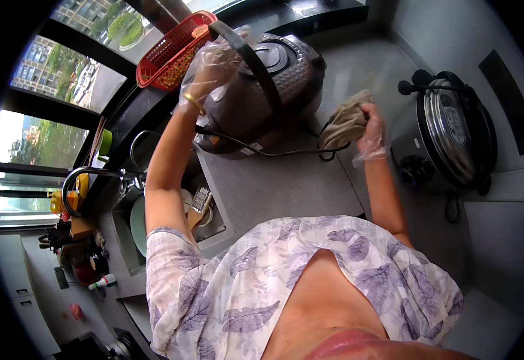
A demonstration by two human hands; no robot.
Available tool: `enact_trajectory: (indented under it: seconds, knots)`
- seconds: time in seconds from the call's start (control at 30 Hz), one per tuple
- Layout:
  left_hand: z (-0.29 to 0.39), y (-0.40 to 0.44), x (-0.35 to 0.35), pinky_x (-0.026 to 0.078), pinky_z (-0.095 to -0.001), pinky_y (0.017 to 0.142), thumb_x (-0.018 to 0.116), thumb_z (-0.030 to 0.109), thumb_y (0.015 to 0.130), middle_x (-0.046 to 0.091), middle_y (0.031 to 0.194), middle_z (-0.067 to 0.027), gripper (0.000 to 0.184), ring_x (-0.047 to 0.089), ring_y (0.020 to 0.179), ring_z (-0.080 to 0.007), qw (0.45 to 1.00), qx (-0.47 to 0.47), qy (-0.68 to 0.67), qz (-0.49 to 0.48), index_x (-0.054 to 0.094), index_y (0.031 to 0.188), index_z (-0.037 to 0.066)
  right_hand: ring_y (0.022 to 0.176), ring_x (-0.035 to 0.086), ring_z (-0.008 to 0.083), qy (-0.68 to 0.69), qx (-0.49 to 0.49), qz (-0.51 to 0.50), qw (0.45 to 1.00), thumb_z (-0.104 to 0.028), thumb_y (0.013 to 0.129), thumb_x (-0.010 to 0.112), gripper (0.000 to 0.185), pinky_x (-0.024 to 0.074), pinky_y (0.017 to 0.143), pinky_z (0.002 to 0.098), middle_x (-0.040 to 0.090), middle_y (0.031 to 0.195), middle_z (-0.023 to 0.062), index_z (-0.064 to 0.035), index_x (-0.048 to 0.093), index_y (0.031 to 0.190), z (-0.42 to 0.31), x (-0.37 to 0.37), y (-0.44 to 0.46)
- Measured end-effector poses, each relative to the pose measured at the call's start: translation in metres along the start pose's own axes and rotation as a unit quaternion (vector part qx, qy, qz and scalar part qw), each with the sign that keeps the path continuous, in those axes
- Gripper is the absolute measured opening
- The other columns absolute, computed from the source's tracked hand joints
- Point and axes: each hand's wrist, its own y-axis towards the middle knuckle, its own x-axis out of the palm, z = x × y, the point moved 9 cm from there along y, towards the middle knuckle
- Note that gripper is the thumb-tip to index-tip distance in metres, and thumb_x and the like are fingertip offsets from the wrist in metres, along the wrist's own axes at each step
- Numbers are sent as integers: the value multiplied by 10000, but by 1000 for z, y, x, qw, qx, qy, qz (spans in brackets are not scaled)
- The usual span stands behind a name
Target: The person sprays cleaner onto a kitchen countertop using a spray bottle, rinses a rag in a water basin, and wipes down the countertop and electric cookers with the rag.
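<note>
A dark brown rice cooker (295,78) with a textured side and a black carrying handle (253,63) is on the grey counter. My left hand (217,63), in a clear plastic glove, grips the cooker at its left, next to the handle; the glove and handle partly hide the fingers. My right hand (372,129), also gloved, is closed around a bunched beige-brown cloth (344,120). A black power cord (262,151) runs from the cooker's base to the cloth and loops just below it. Whether the cloth wraps the cord cannot be made out.
A red plastic basket (175,51) stands by the window, left of the cooker. A sink (220,231) holding a green basin (140,219) and a brush (201,201) lies near my left arm. Right of the cloth stands a black-and-silver appliance (454,129).
</note>
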Motion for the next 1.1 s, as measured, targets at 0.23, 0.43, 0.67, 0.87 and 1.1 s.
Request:
enact_trajectory:
  seconds: [0.23, 0.43, 0.67, 0.87, 1.1]
  knots:
    - [30, 12, 69, 170, -473, 1117, 363, 432, 953, 237, 1487, -159, 484, 196, 1357, -429, 976, 84, 148, -136, 381, 1384, 211, 850, 613, 229, 42, -56, -4, 998, -132, 775, 535, 204, 513, 774, 356, 600, 908, 81, -25, 570, 945, -47, 4, 3]
    - [27, 4, 56, 365, -439, 1006, 311, 319, 971, 478, 1283, -238, 460, 443, 1189, -414, 985, -149, 81, -36, 425, 1332, 58, 869, 611, 240, 36, -64, 24, 997, -151, 779, 544, 234, 509, 784, 367, 610, 936, 89, -19, 579, 970, -61, -14, -4]
    - [-32, -18, -6, 507, -298, 701, 531, 164, 895, 642, 947, -75, 176, 621, 773, -215, 949, -35, -312, 14, 642, 968, 47, 887, 612, 253, 1, -32, 45, 998, -184, 796, 540, 250, 520, 780, 387, 606, 959, 101, -16, 580, 976, -68, -44, -9]
    - [-59, -59, -17, 477, -301, 878, 527, 262, 917, 577, 1179, -108, 312, 587, 1006, -238, 985, -2, -168, 29, 613, 1143, 65, 909, 607, 260, -44, -48, 78, 995, -199, 801, 533, 274, 514, 800, 390, 609, 974, 110, -3, 579, 987, -77, -50, -14]
    - [21, -36, -14, 290, -424, 1005, 398, 658, 850, 644, 963, -67, 591, 566, 1016, -256, 962, -259, 30, -83, 646, 991, 141, 913, 607, 256, -64, -15, 17, 998, -164, 797, 536, 257, 508, 818, 397, 609, 985, 115, -3, 570, 995, -60, -5, -18]
